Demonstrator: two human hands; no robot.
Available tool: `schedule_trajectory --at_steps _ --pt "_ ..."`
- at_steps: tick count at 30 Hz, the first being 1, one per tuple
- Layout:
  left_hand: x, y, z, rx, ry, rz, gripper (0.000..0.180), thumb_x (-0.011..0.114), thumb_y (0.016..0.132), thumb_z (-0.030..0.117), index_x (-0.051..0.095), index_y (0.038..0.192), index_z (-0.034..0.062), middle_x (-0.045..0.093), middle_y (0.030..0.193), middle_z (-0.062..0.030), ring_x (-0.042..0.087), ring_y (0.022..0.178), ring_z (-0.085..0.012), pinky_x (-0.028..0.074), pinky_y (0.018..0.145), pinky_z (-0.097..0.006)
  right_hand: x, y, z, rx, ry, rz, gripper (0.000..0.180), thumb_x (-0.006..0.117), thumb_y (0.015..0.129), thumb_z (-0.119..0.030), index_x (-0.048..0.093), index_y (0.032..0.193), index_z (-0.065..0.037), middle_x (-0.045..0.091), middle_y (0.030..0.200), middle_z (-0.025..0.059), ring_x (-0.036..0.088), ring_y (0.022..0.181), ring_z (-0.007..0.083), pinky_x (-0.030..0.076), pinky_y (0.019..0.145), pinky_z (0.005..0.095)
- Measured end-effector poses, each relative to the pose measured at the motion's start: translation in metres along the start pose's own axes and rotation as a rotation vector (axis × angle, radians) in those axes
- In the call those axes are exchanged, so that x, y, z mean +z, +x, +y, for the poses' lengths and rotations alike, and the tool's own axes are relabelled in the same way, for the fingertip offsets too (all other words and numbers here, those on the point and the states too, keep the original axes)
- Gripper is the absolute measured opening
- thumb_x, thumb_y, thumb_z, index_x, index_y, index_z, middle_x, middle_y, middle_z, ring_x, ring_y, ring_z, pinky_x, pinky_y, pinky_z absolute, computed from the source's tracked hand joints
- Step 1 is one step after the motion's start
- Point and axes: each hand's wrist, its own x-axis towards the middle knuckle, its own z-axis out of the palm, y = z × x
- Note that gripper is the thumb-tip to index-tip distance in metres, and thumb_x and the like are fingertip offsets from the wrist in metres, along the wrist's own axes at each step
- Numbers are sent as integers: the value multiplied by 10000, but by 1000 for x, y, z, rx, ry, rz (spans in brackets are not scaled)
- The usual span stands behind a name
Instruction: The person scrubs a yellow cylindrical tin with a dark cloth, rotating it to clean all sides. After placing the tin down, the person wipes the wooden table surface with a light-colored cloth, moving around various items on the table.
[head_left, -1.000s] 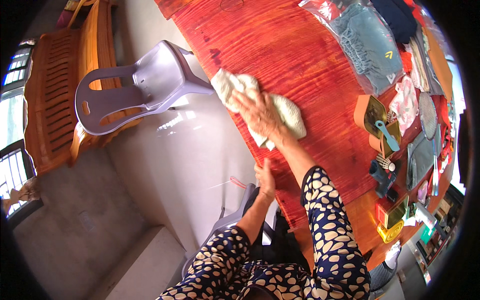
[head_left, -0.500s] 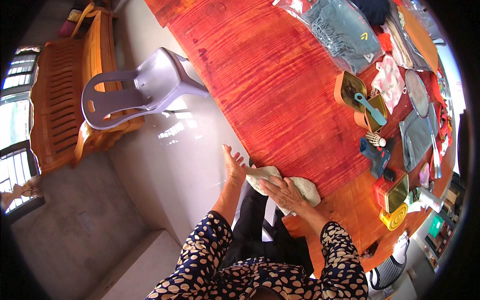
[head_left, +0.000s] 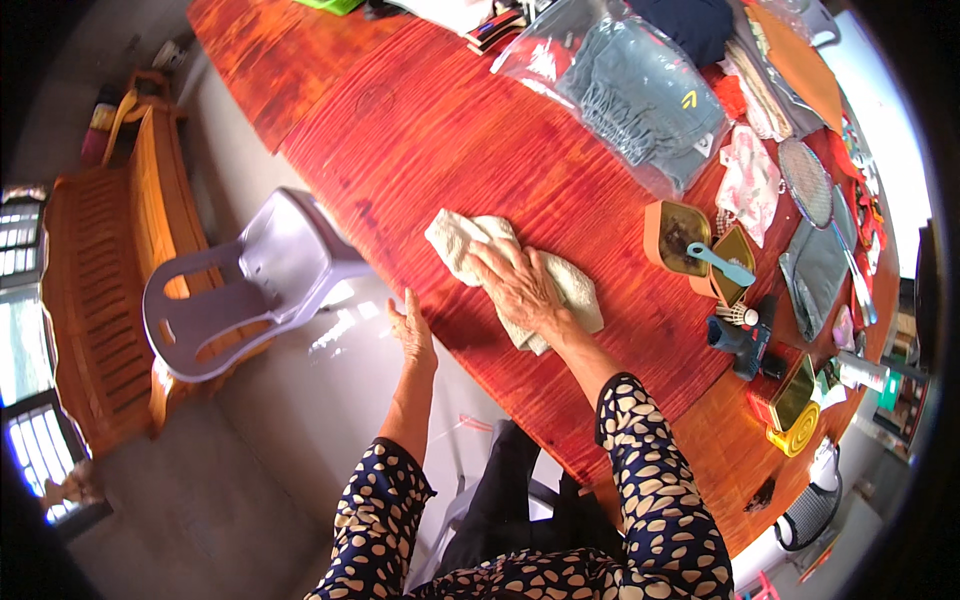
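A cream cloth (head_left: 568,290) lies bunched on the red wooden table (head_left: 440,150). Flat on top of it rests my right hand (head_left: 522,288), fingers stretched forward, pressing it to the surface. My left hand (head_left: 412,333) hovers just off the table's left edge, its fingers apart and nothing in them. Both sleeves are dark with pale spots.
Right of the cloth lie a plastic-wrapped pair of jeans (head_left: 640,90), an open tin (head_left: 675,240) with a blue spoon (head_left: 720,265), a shuttlecock (head_left: 738,315), a drill (head_left: 745,340) and a badminton racket (head_left: 805,180). A lilac chair (head_left: 285,250) and wooden bench (head_left: 110,300) stand left.
The cloth and my right hand have moved from the table's near edge farther in and up the tabletop. My left hand has left the cloth's side and shifted left. The view has turned somewhat.
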Motion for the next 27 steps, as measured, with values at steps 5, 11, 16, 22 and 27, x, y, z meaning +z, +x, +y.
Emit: schedule_trajectory --at_steps 5,11,16,22,27 --pt "20 42 19 245 193 -19 1017 885 694 240 219 1435 34 430 1370 -174 498 1212 -281 477 978 -416 -15 44 38 452 -48 97 513 556 924 -240 440 1419 -166 379 1494 37 360 1332 271 352 978 504" --pt "32 51 32 -10 68 -81 1150 939 578 127 154 1416 64 436 1331 -169 531 1162 -295 532 930 -412 -7 43 63 847 -252 369 557 620 879 -186 425 1398 -144 349 1509 60 339 1323 291 335 912 454" --pt "33 37 46 -64 225 -13 1359 977 499 302 57 1480 106 306 1427 -234 411 1293 -376 450 1052 -471 4 16 38 899 -150 310 618 637 888 -164 372 1446 -161 298 1538 46 307 1332 308 291 989 493" --pt "32 35 50 -90 253 -2 1317 986 507 287 73 1429 64 240 1402 -195 370 1290 -303 460 1041 -433 -13 79 62 750 -214 330 547 593 893 -176 410 1406 -130 381 1484 69 382 1263 315 376 923 476" --pt "34 29 56 -102 345 23 1356 982 505 321 48 1452 56 235 1419 -207 325 1326 -318 415 1076 -440 -11 146 86 715 -189 313 463 555 924 -212 450 1373 -169 402 1461 25 404 1227 311 396 905 499"
